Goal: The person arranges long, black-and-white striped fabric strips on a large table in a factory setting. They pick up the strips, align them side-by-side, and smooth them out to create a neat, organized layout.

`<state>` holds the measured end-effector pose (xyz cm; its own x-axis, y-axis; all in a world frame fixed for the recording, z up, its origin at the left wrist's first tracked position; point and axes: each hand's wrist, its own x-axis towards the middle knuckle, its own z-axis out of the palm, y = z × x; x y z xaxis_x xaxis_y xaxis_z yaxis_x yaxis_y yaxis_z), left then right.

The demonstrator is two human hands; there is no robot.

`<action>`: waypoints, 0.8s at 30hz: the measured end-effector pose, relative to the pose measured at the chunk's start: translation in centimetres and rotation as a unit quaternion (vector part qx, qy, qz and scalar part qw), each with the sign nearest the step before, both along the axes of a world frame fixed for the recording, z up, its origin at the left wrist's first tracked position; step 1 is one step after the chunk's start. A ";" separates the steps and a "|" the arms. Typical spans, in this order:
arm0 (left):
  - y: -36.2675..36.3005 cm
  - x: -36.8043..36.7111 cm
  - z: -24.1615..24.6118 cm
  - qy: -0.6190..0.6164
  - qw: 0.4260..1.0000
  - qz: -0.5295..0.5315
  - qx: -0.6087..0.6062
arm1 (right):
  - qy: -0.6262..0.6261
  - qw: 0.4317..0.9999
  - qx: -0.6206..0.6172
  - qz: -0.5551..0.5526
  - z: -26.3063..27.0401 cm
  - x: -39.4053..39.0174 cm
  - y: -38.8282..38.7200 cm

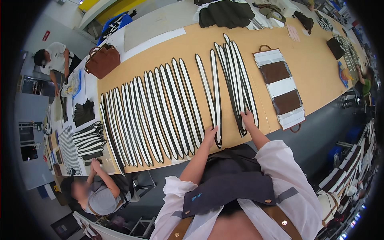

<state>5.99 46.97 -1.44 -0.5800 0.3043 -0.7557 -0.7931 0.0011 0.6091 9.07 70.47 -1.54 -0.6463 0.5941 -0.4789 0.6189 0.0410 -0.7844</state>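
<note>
Two long dark strips with white centre bands and pointed ends lie before me, the slanted left strip [204,82] and the straighter right strip [213,81]. They meet near their lower ends, where the fingers of my left hand [211,135] pinch the edge. To the right is an overlapping pile of similar strips [230,81]. My right hand [249,120] is at its lower part, thumb and finger closed on a strip there. Which layer it grips is hidden. Left of my left hand, several more strips [163,114] are spread in a row, side by side.
A flat brown-and-white bag panel [280,87] with handles lies right of the pile. A brown handbag [103,61] stands at the far left corner. Dark material [226,14] is heaped at the back. A seated person [103,195] works at the left; others are farther off.
</note>
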 end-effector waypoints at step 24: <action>0.6 -2.1 4.9 0.590 0.519 -0.443 -0.431 | 0.062 0.998 0.014 -0.028 -1.1 3.4 -2.4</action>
